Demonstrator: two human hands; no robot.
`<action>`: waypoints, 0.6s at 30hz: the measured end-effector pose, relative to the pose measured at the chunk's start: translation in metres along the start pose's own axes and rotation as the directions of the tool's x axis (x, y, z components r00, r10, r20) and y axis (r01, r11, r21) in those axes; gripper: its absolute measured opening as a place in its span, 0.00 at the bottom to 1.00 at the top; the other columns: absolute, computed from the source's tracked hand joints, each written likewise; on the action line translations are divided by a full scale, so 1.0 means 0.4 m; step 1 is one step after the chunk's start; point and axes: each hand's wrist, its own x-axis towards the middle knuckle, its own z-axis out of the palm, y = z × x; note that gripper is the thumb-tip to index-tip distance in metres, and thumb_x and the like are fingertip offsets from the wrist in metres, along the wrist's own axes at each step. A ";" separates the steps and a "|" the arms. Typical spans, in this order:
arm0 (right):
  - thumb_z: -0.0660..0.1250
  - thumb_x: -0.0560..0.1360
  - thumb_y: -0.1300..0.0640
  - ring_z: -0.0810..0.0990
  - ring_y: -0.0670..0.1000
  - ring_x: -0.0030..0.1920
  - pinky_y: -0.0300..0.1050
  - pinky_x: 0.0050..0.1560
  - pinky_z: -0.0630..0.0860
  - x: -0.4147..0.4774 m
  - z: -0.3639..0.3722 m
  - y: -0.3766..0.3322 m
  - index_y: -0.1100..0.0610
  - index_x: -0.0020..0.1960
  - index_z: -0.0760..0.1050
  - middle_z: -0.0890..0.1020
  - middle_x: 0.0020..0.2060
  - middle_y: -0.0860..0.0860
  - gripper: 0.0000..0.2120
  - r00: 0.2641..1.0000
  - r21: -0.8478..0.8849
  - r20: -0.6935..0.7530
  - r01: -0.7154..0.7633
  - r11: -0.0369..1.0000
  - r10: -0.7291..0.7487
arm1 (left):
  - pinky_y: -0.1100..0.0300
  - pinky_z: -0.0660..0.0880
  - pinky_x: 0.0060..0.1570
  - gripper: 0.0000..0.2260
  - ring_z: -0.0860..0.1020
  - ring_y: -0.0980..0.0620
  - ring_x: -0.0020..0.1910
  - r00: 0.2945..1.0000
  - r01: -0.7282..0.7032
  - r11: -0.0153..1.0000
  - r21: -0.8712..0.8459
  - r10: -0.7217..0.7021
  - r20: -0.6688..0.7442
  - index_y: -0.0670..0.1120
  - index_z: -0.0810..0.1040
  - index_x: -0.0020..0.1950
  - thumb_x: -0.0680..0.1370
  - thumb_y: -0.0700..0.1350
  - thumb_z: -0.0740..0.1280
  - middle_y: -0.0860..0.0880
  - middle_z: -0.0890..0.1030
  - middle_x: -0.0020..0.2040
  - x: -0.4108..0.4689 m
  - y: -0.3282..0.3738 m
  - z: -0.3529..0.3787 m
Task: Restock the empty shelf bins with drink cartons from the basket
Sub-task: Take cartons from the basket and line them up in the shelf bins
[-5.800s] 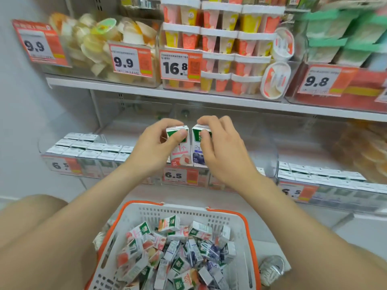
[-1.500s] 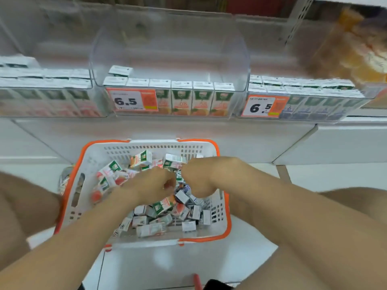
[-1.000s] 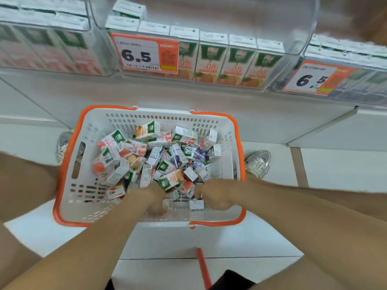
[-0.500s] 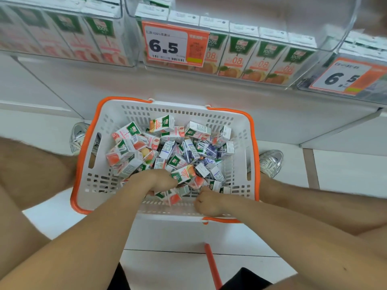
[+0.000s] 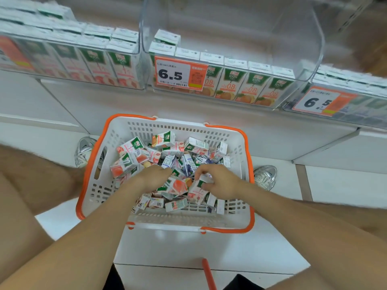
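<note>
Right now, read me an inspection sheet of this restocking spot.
Surface: white floor tiles under the basket.
Job's things: basket heaped with mixed cartons; middle bin holds one front row, one carton behind, otherwise empty.
Clutter: orange rod on the floor.
Grips: left hand rests on the cartons, hold unclear; right hand pinches a pink carton.
Cables: nothing seen.
Surroundings: fuller left bin, right bin, 6.5 price tags, two shoes.

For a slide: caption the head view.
Left hand rummages among small drink cartons in white, orange-rimmed plastic basket; right hand pinches one.
</note>
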 end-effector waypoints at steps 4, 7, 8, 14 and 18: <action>0.73 0.80 0.56 0.73 0.47 0.71 0.48 0.72 0.70 -0.029 -0.102 -0.070 0.53 0.73 0.73 0.76 0.72 0.51 0.23 0.993 -0.018 -0.113 0.036 0.999 -0.038 | 0.54 0.69 0.48 0.12 0.70 0.51 0.44 0.994 -0.070 0.990 -0.119 0.059 -0.093 0.52 0.67 0.48 0.85 0.56 0.53 0.50 0.70 0.46 -0.039 0.034 -0.037; 0.72 0.80 0.53 0.77 0.47 0.67 0.41 0.67 0.69 -0.062 -0.166 -0.125 0.53 0.72 0.76 0.77 0.71 0.51 0.21 0.986 -0.074 -0.139 0.078 0.994 -0.088 | 0.53 0.70 0.47 0.18 0.77 0.46 0.51 0.991 -0.099 0.954 -0.282 0.070 -0.111 0.48 0.74 0.66 0.83 0.57 0.56 0.50 0.75 0.51 -0.071 0.053 -0.068; 0.72 0.81 0.53 0.80 0.46 0.61 0.40 0.63 0.70 -0.073 -0.183 -0.142 0.51 0.71 0.76 0.78 0.69 0.51 0.20 0.984 -0.099 -0.142 0.097 0.990 -0.110 | 0.55 0.70 0.42 0.20 0.77 0.46 0.45 0.992 -0.101 0.940 -0.326 0.069 -0.107 0.48 0.75 0.67 0.80 0.57 0.57 0.50 0.75 0.45 -0.080 0.057 -0.078; 0.68 0.83 0.50 0.83 0.47 0.44 0.50 0.57 0.78 -0.120 -0.264 -0.228 0.45 0.72 0.73 0.80 0.62 0.51 0.18 0.959 -0.175 -0.203 0.165 0.971 -0.199 | 0.58 0.62 0.29 0.09 0.70 0.49 0.28 0.979 -0.204 0.837 -0.508 0.160 -0.130 0.45 0.74 0.49 0.82 0.45 0.56 0.46 0.74 0.32 -0.156 0.090 -0.136; 0.62 0.85 0.52 0.74 0.54 0.71 0.53 0.72 0.71 -0.127 -0.303 -0.294 0.47 0.77 0.70 0.79 0.69 0.51 0.20 0.946 -0.342 -0.187 0.191 0.920 -0.266 | 0.56 0.68 0.33 0.16 0.73 0.47 0.37 0.936 -0.352 0.813 -0.465 0.315 -0.158 0.48 0.83 0.51 0.82 0.47 0.55 0.45 0.76 0.40 -0.229 0.145 -0.217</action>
